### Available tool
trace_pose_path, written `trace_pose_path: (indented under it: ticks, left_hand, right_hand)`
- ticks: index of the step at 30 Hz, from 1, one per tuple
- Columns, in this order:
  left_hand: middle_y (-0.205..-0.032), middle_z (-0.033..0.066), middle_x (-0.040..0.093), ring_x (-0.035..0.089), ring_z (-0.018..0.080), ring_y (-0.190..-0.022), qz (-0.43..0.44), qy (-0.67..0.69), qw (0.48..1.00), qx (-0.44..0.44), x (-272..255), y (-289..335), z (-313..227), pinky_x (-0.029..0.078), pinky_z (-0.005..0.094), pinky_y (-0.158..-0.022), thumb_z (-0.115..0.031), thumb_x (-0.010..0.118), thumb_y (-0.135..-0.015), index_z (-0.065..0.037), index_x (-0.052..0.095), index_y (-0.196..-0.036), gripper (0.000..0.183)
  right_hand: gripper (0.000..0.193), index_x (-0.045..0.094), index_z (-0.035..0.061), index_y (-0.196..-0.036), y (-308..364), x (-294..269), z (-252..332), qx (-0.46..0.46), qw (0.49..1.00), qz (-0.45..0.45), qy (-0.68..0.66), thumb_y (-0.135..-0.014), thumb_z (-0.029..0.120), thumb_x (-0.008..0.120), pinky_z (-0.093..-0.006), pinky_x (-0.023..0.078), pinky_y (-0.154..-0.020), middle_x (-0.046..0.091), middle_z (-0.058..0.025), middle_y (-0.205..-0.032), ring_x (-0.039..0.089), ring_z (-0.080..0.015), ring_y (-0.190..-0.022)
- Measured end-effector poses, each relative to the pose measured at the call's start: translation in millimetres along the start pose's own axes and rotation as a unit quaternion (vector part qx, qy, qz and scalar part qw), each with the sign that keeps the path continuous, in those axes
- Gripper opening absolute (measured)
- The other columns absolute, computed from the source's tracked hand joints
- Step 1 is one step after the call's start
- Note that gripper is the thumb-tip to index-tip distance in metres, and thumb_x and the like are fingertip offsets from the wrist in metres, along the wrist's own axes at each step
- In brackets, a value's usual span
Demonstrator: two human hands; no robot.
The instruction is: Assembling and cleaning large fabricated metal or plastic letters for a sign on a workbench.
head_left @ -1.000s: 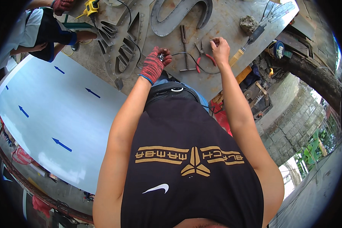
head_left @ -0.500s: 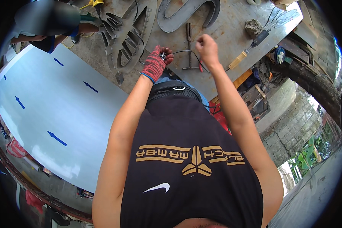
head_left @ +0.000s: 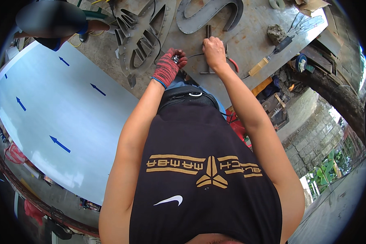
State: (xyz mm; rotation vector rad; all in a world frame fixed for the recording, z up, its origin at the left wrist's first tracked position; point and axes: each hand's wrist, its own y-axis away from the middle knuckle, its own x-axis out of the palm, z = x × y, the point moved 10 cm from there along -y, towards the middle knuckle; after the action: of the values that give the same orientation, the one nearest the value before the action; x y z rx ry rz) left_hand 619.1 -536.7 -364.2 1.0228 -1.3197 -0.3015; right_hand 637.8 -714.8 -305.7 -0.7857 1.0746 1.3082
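Note:
My left hand (head_left: 170,64), in a red and black knit glove, is curled around a cluster of small shiny metal pieces (head_left: 175,59). Bare and with fingers bent closed, my right hand (head_left: 214,52) lies over the shaft of a T-shaped metal tool (head_left: 208,72) on the metal tabletop. Whatever those fingers hold, if anything, is hidden. Just right of that hand, pliers with a red handle (head_left: 233,64) lie partly covered. A dark cable (head_left: 196,55) runs between the two hands.
A bent metal S-shaped channel (head_left: 232,18) and a cut-out metal frame with fins (head_left: 144,44) lie beyond my hands. A wooden-handled tool (head_left: 258,66) and a rough lump (head_left: 276,33) sit to the right. A pale sheet with blue arrows (head_left: 81,118) spans the left; another person stands at upper left.
My right hand has come down and slightly left onto the T-shaped tool. The pliers' red handle now shows to its right. My left hand stays closed on the metal pieces.

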Motion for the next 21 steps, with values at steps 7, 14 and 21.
trace_pose_path:
  ticks: [7,14,21]
  left_hand:
    - [-0.093,0.0100,0.059,0.056,0.0222,-0.078,0.041,0.041,0.998,-0.017,0.9,-2.4,3.3,0.055,0.0345,-0.072,-0.026,0.057,-0.103,-0.001,0.057,-0.098,0.026]
    - [-0.094,0.0120,0.061,0.057,0.0228,-0.078,-0.029,-0.016,0.999,0.003,1.1,1.5,2.6,0.055,0.0362,-0.074,-0.029,0.057,-0.104,0.001,0.060,-0.101,0.029]
    - [-0.109,0.0134,0.070,0.069,0.0251,-0.090,0.022,-0.622,0.739,0.258,60.1,18.2,-16.0,0.058,0.0357,-0.077,-0.038,0.059,-0.100,-0.006,0.062,-0.110,0.034]
  right_hand:
    - [0.012,0.068,0.0064,-0.084,-6.1,-5.5,14.4,-0.057,0.995,0.003,0.085,-0.084,0.008,0.056,-0.0414,0.047,-0.078,0.063,-0.0114,-0.086,0.062,-0.0288,-0.089]
    - [0.008,0.068,0.0059,-0.087,-5.7,-12.7,13.9,-0.085,0.996,0.021,0.022,-0.083,0.008,0.061,-0.0423,0.045,-0.080,0.062,-0.0118,-0.087,0.060,-0.0302,-0.091]
    - [0.014,0.070,0.0069,-0.094,19.8,-76.5,76.0,-0.106,0.978,-0.008,-0.180,-0.080,0.010,0.073,-0.0415,0.046,-0.078,0.063,-0.0107,-0.087,0.060,-0.0306,-0.089]
